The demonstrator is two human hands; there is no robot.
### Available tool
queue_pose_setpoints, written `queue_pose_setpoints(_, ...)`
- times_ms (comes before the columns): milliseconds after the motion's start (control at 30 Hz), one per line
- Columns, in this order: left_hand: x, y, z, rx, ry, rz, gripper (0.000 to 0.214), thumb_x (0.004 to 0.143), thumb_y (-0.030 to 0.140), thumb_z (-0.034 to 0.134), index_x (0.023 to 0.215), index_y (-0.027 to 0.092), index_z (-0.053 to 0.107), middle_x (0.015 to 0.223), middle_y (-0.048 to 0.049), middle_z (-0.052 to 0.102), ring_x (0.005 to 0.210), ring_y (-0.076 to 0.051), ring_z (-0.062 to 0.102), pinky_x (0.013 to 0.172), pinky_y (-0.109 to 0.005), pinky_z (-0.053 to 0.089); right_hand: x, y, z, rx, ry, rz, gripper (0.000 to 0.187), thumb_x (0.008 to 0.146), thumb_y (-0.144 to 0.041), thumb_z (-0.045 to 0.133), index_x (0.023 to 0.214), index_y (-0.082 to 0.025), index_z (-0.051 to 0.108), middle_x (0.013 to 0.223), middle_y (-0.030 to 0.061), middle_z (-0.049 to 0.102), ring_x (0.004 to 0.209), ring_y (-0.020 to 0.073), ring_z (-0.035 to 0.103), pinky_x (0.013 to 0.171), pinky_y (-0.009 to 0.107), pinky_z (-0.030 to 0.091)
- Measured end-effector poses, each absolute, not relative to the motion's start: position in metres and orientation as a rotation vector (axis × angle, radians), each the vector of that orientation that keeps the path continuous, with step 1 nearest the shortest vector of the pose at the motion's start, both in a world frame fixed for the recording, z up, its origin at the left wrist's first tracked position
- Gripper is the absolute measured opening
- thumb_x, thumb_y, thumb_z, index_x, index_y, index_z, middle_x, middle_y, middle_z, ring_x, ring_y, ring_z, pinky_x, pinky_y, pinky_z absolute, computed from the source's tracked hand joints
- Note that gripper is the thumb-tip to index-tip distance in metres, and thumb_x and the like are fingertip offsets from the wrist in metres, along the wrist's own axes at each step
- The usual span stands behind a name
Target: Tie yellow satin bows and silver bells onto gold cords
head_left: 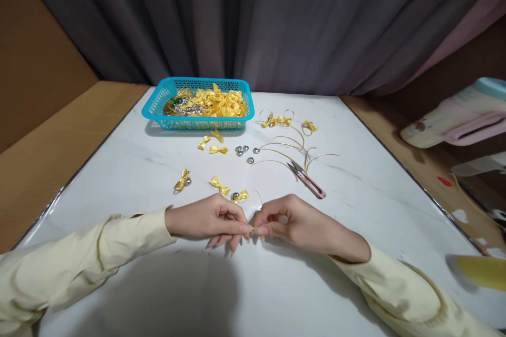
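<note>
My left hand (221, 224) and my right hand (286, 218) meet near the front middle of the table, thumbs and forefingers pinched tip to tip. Between them shows a tiny bit of thin gold cord (259, 196), whose loose end curves up behind my right fingertips. Most of the cord is hidden by the fingers. Just beyond my left hand lie a yellow ribbon bow (219, 186) and another bow with a silver bell (239, 197). Farther left sits a bow with a bell (182, 181).
A blue basket (197, 125) holds yellow bows, silver bells and gold cords. Pink-handled thread snips (310, 181) lie right of centre among loose gold cords (286, 142). Several bells (239, 150) and finished-looking bow loops (276, 120) lie behind. A tumbler (443, 116) is at the right.
</note>
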State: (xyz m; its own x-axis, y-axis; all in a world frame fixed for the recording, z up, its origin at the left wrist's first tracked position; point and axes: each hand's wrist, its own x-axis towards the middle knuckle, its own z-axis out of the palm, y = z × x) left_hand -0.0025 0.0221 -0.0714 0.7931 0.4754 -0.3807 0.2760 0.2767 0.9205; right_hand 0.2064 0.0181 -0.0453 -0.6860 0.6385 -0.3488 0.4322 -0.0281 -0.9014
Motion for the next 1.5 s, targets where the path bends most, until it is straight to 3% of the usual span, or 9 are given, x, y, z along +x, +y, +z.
queue_pose_setpoints(200,-0.003,0.022,-0.070,1.328,0.693,0.128,0.023,0.084,0.033,0.056,0.079,0.012,0.062,0.059,0.0008,0.061,0.040,-0.003,0.044,0.040,-0.013,0.038,0.205,0.020,-0.043,-1.181,-2.028,1.912,0.021,0.077,-0.025,0.058,0.081,-0.008,0.069,0.069,0.0049,0.063,0.062,0.0105,0.052,0.059,0.020,0.041)
queue_pose_setpoints(633,-0.003,0.021,-0.069,1.389,0.682,0.130,0.022,0.084,0.031,0.056,0.079,0.012,0.063,0.058,0.0007,0.060,0.041,-0.003,0.041,0.039,-0.013,0.032,0.203,0.017,-0.049,-1.149,-2.085,1.801,0.016,0.078,-0.019,0.055,0.077,-0.011,0.068,0.066,0.0027,0.063,0.061,0.0101,0.052,0.058,0.020,0.041)
queue_pose_setpoints(767,-0.002,0.021,-0.069,1.388,0.696,0.169,0.021,0.084,0.031,0.055,0.078,0.011,0.062,0.058,0.0007,0.061,0.041,-0.003,0.040,0.041,-0.015,0.033,0.201,0.012,-0.044,-1.206,-2.241,1.513,0.017,0.078,-0.011,0.051,0.077,-0.013,0.068,0.071,0.0043,0.065,0.066,0.0135,0.056,0.061,0.024,0.043)
queue_pose_setpoints(933,0.000,0.020,-0.061,1.373,0.762,0.289,0.022,0.084,0.031,0.055,0.076,0.011,0.061,0.057,0.0007,0.061,0.042,-0.004,0.040,0.043,-0.017,0.034,0.197,0.005,-0.040,-1.036,-2.308,1.002,0.022,0.079,-0.002,0.047,0.078,-0.013,0.066,0.083,0.0069,0.066,0.088,0.0179,0.057,0.080,0.031,0.041)
queue_pose_setpoints(1100,-0.001,0.024,-0.045,1.396,0.847,0.376,0.030,0.084,0.040,0.053,0.080,0.012,0.063,0.056,0.0013,0.056,0.043,-0.006,0.037,0.043,-0.019,0.031,0.197,0.012,-0.031,-0.990,-2.278,0.916,0.027,0.077,0.003,0.043,0.083,-0.013,0.064,0.085,0.0055,0.065,0.078,0.0138,0.059,0.070,0.025,0.043)
queue_pose_setpoints(1200,-0.006,0.031,-0.037,1.506,1.079,0.509,0.029,0.083,0.043,0.052,0.089,0.016,0.060,0.065,0.0012,0.057,0.049,-0.008,0.042,0.045,-0.020,0.031,0.200,0.022,-0.018,-1.041,-2.316,0.856,0.027,0.076,0.003,0.045,0.082,-0.014,0.064,0.084,0.0043,0.066,0.075,0.0138,0.059,0.068,0.024,0.043)
queue_pose_setpoints(1300,-0.014,0.031,-0.037,1.858,1.344,0.604,0.026,0.081,0.043,0.054,0.083,0.017,0.054,0.076,-0.0001,0.056,0.063,-0.013,0.050,0.055,-0.023,0.035,0.203,0.031,0.000,-1.091,-2.333,0.815,0.024,0.076,0.002,0.046,0.079,-0.015,0.064,0.083,0.0040,0.067,0.075,0.0144,0.059,0.067,0.025,0.043)
queue_pose_setpoints(1400,-0.016,0.023,-0.045,2.100,1.383,0.398,0.033,0.078,0.051,0.056,0.080,0.018,0.048,0.078,0.0003,0.052,0.067,-0.016,0.049,0.059,-0.026,0.035,0.205,0.035,0.012,-1.119,-2.338,0.812,0.021,0.077,-0.001,0.048,0.077,-0.015,0.064,0.083,0.0039,0.067,0.077,0.0146,0.059,0.069,0.026,0.043)
queue_pose_setpoints(1500,-0.012,0.015,-0.054,2.219,1.267,0.341,0.023,0.088,0.041,0.044,0.082,0.018,0.047,0.084,-0.0015,0.051,0.076,-0.017,0.049,0.065,-0.027,0.036,0.207,0.035,0.016,-1.120,-2.410,0.966,0.018,0.077,-0.004,0.050,0.075,-0.015,0.064,0.083,0.0042,0.067,0.077,0.0152,0.060,0.072,0.026,0.044)
